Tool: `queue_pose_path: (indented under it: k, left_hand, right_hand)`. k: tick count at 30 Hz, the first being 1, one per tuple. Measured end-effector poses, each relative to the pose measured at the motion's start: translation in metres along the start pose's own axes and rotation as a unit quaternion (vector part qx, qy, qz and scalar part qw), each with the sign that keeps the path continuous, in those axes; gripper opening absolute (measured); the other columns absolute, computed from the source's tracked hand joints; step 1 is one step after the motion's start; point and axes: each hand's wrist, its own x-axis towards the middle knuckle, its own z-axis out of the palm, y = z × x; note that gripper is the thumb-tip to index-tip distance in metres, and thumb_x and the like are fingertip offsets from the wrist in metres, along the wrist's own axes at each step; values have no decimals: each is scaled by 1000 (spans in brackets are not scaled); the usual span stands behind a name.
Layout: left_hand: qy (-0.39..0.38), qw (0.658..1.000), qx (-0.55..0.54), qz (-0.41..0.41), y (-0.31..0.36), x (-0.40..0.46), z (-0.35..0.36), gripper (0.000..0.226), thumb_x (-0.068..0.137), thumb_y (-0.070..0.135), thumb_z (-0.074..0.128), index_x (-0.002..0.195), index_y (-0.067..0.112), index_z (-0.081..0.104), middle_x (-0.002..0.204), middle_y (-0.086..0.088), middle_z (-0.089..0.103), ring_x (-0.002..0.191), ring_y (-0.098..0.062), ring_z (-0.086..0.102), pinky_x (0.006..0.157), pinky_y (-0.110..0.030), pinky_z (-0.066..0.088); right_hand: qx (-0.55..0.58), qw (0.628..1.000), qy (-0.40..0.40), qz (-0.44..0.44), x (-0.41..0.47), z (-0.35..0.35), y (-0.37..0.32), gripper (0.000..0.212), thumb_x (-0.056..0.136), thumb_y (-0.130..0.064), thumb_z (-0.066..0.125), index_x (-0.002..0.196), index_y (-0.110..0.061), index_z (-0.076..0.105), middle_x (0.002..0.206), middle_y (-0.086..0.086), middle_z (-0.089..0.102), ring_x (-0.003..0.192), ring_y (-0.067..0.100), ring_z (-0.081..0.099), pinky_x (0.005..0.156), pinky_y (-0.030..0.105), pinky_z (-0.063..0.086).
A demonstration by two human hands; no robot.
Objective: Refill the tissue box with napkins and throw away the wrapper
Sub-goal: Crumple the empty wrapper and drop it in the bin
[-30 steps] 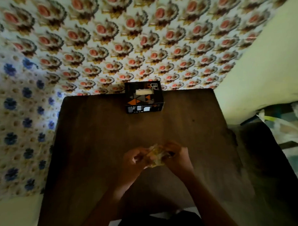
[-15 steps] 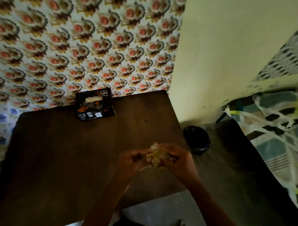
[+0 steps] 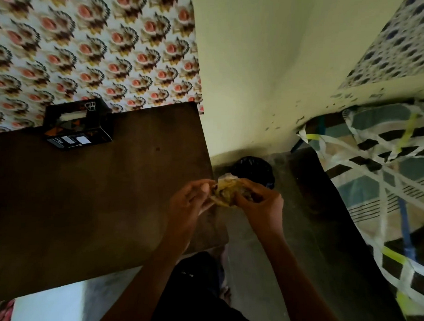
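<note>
While crumpled: wrapper (image 3: 225, 190) clamped by fingers of left hand (image 3: 193, 198) and right hand (image 3: 258, 202).
Bin (image 3: 254, 170): on the floor just beyond, right hand nearer.

Domestic room: floral patterned wallpaper (image 3: 90, 48), dark wooden tabletop (image 3: 84, 204), patterned bed cover (image 3: 385, 178), lined waste bin (image 3: 254, 169) on floor.

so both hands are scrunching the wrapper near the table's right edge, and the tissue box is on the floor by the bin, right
Not quite. The tissue box is on the table, at its far edge by the patterned wall, not on the floor. The rest holds: the head view shows the left hand and right hand both scrunching the wrapper near the table's right edge, with the bin on the floor just beyond.
</note>
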Motion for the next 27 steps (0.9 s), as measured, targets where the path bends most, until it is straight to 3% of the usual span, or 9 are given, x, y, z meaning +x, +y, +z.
queue_pose_path:
  k: [2,5,11,15,19,24,27]
  left_hand:
    - [35,999,5,-9,-11,23,14,27,94,21,64,110,1,70,111,-15,76,107,-28,73,98,-44,58]
    - [47,999,17,-19,-26,59,37,10,96,15,65,100,14,74,100,-3,78,100,-18,75,95,-39,59]
    - [74,996,36,-40,-48,123,91,10,98,20,64,98,22,73,97,1,78,96,-12,74,89,-32,60]
    - [83,994,54,-51,-56,164,123,17,100,21,61,110,11,70,106,-3,75,101,-14,72,88,-29,59]
    - [110,988,68,-80,-78,205,146,11,98,20,63,106,15,70,106,-2,75,103,-15,72,90,-33,59]
    - [119,975,120,-142,-136,262,170,18,96,22,65,112,15,71,109,-3,76,104,-15,73,90,-35,58]
    - [142,964,113,-194,-185,302,186,13,96,17,65,107,16,71,112,-10,74,103,-20,71,87,-32,56]
  right_hand:
    - [3,1000,11,13,23,-4,14,38,74,-13,86,111,-20,76,91,-12,76,81,-2,74,69,16,61]
    - [11,999,20,42,60,-9,27,41,76,-13,85,115,-17,75,98,-3,79,86,7,76,71,25,64]
    - [11,996,-10,88,133,-26,44,39,79,-12,83,117,-14,74,99,-1,79,85,5,76,72,25,63]
    - [-4,993,-17,114,186,-35,57,38,77,-15,85,113,-17,76,94,-4,79,81,3,76,69,21,62]
    - [-11,992,-14,126,234,-42,83,35,76,-17,85,110,-19,77,89,-11,77,78,-1,75,67,20,62]
    - [-43,984,-34,169,301,-41,153,39,73,-25,86,110,-20,77,95,-3,79,85,11,77,71,32,65]
    - [-79,976,-49,197,341,-32,209,41,73,-25,86,112,-18,76,93,-1,78,82,14,76,65,28,64]
